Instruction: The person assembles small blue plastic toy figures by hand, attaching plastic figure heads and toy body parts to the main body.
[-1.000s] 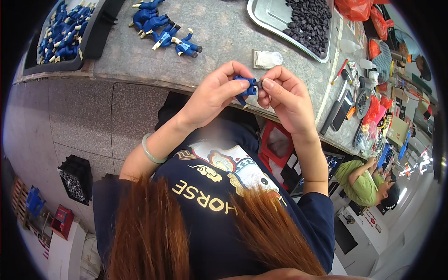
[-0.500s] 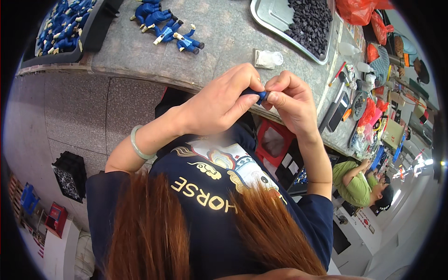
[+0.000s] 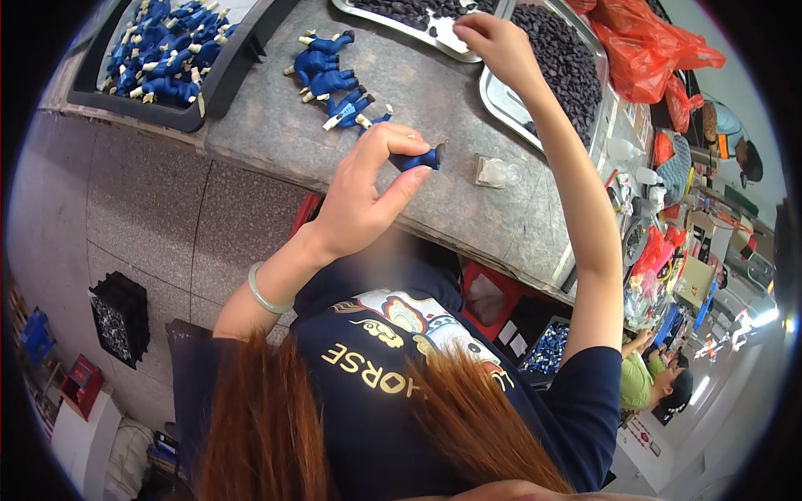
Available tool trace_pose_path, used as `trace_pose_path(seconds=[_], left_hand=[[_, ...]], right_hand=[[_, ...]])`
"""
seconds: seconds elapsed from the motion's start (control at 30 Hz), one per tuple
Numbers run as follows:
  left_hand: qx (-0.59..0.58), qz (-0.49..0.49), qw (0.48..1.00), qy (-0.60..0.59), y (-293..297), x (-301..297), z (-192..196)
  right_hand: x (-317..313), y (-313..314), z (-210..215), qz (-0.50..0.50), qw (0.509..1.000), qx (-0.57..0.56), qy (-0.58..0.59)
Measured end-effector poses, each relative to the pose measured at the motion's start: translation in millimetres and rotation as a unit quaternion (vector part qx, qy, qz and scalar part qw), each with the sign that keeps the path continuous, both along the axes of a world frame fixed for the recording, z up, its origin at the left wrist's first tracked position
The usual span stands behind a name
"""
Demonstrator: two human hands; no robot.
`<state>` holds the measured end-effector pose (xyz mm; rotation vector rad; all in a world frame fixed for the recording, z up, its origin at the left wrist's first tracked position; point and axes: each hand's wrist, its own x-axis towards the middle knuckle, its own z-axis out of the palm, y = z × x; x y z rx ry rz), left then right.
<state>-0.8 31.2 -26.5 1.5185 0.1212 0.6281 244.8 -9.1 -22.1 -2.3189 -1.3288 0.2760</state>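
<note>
My left hand (image 3: 372, 175) is closed on a small blue toy figure (image 3: 416, 159), gripped between thumb and fingers over the table's near edge. A dark foot end of the figure points right, and the rest is hidden in the hand. My right hand (image 3: 501, 50) reaches far forward over a metal tray (image 3: 447, 43) of small black pieces. Its thumb and fingers are pinched together, and what they hold, if anything, is too small to make out. Several blue toy figures (image 3: 330, 81) lie on the table beyond my left hand.
A black bin (image 3: 225, 92) of blue figures stands at the far left. Another metal tray (image 3: 499, 100) holds many black pieces (image 3: 568, 75). A small clear container (image 3: 499, 172) sits on the table (image 3: 401, 92). Red plastic bags (image 3: 643, 46) lie at the far right.
My hands were together on the blue figure. My right hand has let go and moved far forward to the tray. The left has shifted slightly left, still holding the figure. The view has shifted.
</note>
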Motion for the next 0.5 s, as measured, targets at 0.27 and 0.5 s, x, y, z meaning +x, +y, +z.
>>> trace_pose_path(seconds=[0.27, 0.5], left_hand=[[0.217, 0.071, 0.971, -0.073, 14.8, 8.0, -13.2], [0.309, 0.095, 0.938, -0.128, 11.6, 12.3, -9.5]], right_hand=[[10.9, 57.3, -18.2, -0.022, 0.992, -0.121, -0.026], [7.9, 43.0, -21.9, -0.011, 0.992, -0.122, -0.032]])
